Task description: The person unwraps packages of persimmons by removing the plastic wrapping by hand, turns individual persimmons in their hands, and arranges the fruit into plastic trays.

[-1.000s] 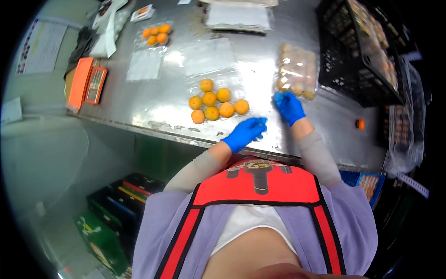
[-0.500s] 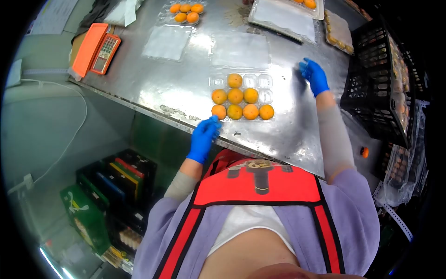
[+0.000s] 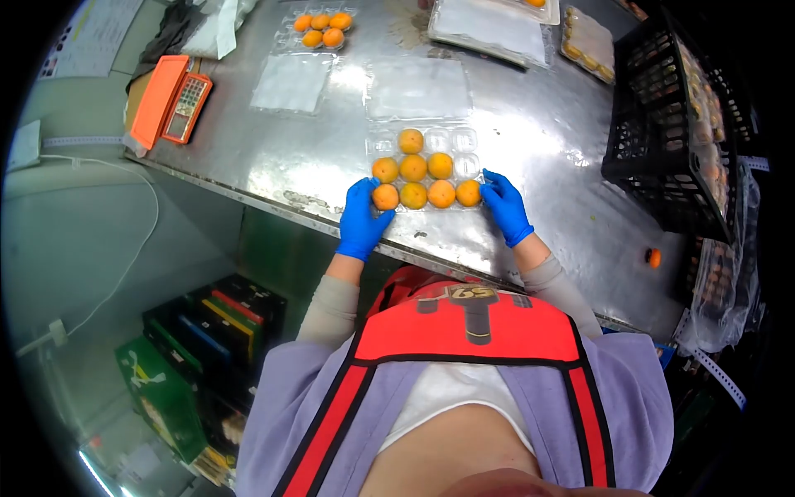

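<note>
Both hands gloved in blue, one at each side of a clear plastic tray (image 3: pixel 466 165) on the metal table (image 3: pixel 563 182). Left hand (image 3: pixel 363 214) at the tray's near left corner, thumb set apart from the fingers and lying along the near edge. Right hand (image 3: pixel 505 207) at the right edge, fingertips against the rim, thumb below the index finger. Contact at both edges; cannot tell whether either hand pinches the plastic.

Tray lies between the hands, compartments in three rows of four. Orange fruit (image 3: pixel 412 168), count eight. Near row: full. Middle row: three, the compartment on the right hand's side unfilled. Far row: one, second from the left hand's side.

Just beyond the tray, ahead of both hands: flat clear panel (image 3: pixel 418 87) over a pale surface. Beyond the left hand: a similar pale panel (image 3: pixel 290 83).

Well to the right of the right hand: small orange object (image 3: pixel 653 258), and farther up that side a black crate (image 3: pixel 654 132) holding packs.

Well left of the left hand: orange device with keypad (image 3: pixel 186 108).

Farthest ahead: left-hand side, small pack of orange fruit (image 3: pixel 323 29); right-hand side, white-topped tray (image 3: pixel 489 29) and filled pack (image 3: pixel 588 45).
</note>
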The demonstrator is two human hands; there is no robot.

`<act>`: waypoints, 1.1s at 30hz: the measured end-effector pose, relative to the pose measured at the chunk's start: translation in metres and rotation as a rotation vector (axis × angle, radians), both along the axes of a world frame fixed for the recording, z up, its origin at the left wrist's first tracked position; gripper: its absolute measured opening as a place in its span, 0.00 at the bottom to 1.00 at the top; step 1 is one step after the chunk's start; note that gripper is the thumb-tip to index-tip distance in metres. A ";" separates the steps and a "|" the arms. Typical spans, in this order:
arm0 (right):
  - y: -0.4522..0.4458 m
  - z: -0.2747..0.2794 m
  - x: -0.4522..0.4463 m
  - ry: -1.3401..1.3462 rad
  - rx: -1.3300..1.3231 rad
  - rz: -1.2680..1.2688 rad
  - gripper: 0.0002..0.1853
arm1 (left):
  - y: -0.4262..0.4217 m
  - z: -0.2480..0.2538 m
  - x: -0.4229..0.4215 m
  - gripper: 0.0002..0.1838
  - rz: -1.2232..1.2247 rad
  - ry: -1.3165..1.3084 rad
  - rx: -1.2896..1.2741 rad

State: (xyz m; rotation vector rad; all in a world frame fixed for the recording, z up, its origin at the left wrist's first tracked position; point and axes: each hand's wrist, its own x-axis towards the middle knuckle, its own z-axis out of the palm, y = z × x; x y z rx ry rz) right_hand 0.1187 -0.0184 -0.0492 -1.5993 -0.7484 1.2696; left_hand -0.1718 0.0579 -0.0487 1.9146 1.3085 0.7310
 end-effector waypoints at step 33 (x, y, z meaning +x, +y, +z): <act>-0.009 0.173 -0.044 -0.090 0.744 0.101 0.38 | -0.025 0.164 0.097 0.40 -0.340 -0.992 -0.599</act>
